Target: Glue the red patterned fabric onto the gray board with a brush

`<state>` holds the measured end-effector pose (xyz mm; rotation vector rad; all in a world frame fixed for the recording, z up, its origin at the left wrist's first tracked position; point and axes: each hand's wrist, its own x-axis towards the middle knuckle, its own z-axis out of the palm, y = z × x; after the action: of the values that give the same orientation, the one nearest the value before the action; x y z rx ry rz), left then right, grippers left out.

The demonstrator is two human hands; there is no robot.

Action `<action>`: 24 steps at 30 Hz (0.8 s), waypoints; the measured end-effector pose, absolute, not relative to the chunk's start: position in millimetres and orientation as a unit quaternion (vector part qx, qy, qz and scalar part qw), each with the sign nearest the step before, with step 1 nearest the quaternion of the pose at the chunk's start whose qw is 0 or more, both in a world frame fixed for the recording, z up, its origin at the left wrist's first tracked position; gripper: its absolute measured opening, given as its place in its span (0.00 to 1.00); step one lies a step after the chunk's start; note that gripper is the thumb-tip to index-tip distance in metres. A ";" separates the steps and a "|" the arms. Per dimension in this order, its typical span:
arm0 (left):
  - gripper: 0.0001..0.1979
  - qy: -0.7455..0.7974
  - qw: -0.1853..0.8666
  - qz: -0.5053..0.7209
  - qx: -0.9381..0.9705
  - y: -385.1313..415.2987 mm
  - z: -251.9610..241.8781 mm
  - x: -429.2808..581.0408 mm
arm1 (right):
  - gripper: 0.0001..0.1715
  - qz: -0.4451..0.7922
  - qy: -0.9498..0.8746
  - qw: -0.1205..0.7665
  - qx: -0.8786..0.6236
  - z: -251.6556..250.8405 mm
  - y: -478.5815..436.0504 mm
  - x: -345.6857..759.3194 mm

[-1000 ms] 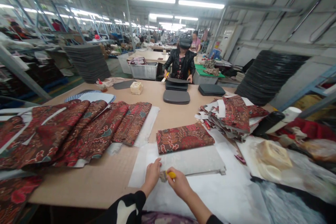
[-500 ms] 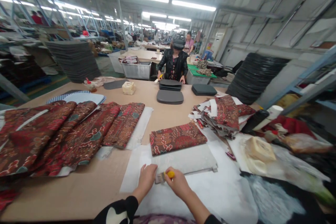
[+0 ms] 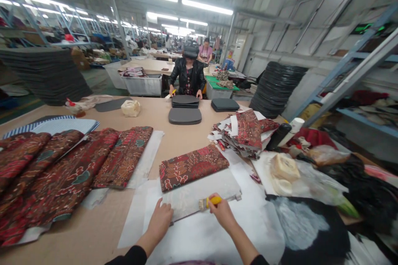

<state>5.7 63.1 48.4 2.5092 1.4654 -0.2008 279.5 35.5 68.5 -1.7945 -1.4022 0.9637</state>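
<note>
Brush (image 3: pixel 207 203), one — at the near edge of the grey panel (image 3: pixel 189 198); long axis roughly crosswise, bristles to our left, handle to our right, gripped by our right hand (image 3: pixel 223 212). Our left hand (image 3: pixel 160 217) — grasping nothing, fingers on the panel's left end. Folded patterned cloth (image 3: pixel 194 167), just beyond.

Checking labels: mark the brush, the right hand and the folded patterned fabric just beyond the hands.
Brush (image 3: pixel 215 201): head view, on the yellow handle.
Right hand (image 3: pixel 224 214): head view, on its back.
Folded patterned fabric (image 3: pixel 194 168): head view, mid top face.
</note>
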 end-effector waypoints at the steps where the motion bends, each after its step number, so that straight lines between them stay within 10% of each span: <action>1: 0.18 0.499 0.115 -0.074 0.856 63.7 49.6 6.5 | 0.10 0.361 -0.534 0.323 -0.693 66.0 38.3 283.4; 8: 0.19 0.532 0.131 -0.088 0.832 69.7 53.2 9.9 | 0.11 0.120 -0.481 0.167 -0.852 77.0 46.5 386.2; 24: 0.14 0.588 0.131 -0.030 0.798 132.3 81.6 18.2 | 0.15 0.148 -0.455 0.200 -0.855 88.5 41.5 391.7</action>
<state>18.2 132.3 81.6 2.3169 1.7077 -0.0863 391.7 41.5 88.5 -2.3902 -1.2719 0.4145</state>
